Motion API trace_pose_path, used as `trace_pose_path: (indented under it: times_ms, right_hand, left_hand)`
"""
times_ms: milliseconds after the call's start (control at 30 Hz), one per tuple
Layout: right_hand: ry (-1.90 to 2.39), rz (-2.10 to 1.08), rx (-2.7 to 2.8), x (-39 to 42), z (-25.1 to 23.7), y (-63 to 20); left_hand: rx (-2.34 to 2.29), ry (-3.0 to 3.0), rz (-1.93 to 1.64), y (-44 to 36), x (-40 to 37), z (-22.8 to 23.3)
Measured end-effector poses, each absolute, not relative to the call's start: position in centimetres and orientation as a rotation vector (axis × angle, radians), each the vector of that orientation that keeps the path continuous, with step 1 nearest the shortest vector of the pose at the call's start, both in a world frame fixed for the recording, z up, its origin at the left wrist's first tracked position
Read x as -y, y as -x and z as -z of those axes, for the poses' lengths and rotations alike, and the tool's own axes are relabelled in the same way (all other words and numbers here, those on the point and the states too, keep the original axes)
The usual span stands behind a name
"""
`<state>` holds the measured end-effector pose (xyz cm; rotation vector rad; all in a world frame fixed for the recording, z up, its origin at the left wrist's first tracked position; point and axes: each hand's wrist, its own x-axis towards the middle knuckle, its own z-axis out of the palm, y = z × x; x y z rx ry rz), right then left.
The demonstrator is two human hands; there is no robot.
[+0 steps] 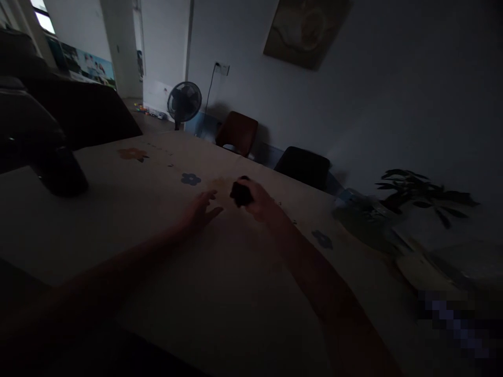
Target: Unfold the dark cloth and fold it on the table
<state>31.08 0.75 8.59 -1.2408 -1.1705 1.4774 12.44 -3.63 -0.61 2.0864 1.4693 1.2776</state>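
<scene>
The room is dim. My right hand point(257, 201) is stretched out over a table point(157, 220) covered by a light cloth with printed flowers, and its fingers are closed around a small dark object point(240, 192) I cannot make out. My left hand point(202, 209) lies flat on the cloth just to the left of it, fingers apart, holding nothing. The two hands are a short gap apart near the table's middle.
A dark bulky object point(58, 167) stands on the table at the left. A potted plant point(416, 196) and clutter sit at the right edge. Beyond the table are a red-brown chair point(238, 132), a black chair point(302, 166) and a standing fan point(184, 102).
</scene>
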Motion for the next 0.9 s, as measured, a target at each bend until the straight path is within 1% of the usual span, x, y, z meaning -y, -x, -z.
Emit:
trace_pose_path:
  times_ms: [100, 233, 300, 400, 467, 533, 600, 667, 767, 833, 900]
  right_hand:
    - [1.221, -1.563, 1.234, 1.7, -7.7, -27.1]
    - [1.180, -1.707, 1.100, 4.0, -7.5, -24.7]
    - [1.229, -1.657, 1.047, 4.4, -7.2, -24.3]
    - [1.295, -1.478, 1.050, 4.3, -6.8, -24.5]
    - [1.299, -1.398, 1.057, 4.2, -6.8, -25.1]
    - [1.322, -1.381, 1.115, 4.4, -7.1, -25.9]
    - [1.353, -1.395, 1.228, 4.8, -7.3, -26.5]
    - [1.400, -1.423, 1.295, 5.3, -7.4, -26.8]
    - [1.443, -1.496, 1.245, 5.9, -7.2, -26.6]
    - [1.437, -1.526, 1.205, 6.0, -7.2, -26.2]
    - [1.404, -1.538, 1.192, 6.0, -7.6, -25.7]
  left_hand:
    - [-1.493, -2.084, -1.233, -12.3, 3.9, -0.2]
    - [-1.651, -2.116, -1.191, -11.9, 4.7, -1.6]
    - [-1.668, -2.187, -1.146, -12.0, 5.3, -2.0]
    - [-1.523, -2.392, -1.121, -12.4, 6.0, -2.2]
    - [-1.390, -2.517, -1.187, -12.6, 6.4, -2.4]
    - [-1.314, -2.549, -1.329, -12.7, 6.7, -2.7]
    - [-1.337, -2.460, -1.397, -12.8, 6.9, -3.3]
    - [-1.402, -2.289, -1.274, -12.8, 7.1, -3.8]
    - [-1.411, -2.051, -1.048, -12.9, 7.3, -4.4]
    - [-1.344, -2.011, -1.073, -12.9, 7.3, -4.5]
    - [-1.240, -2.035, -1.189, -12.8, 7.1, -4.4]
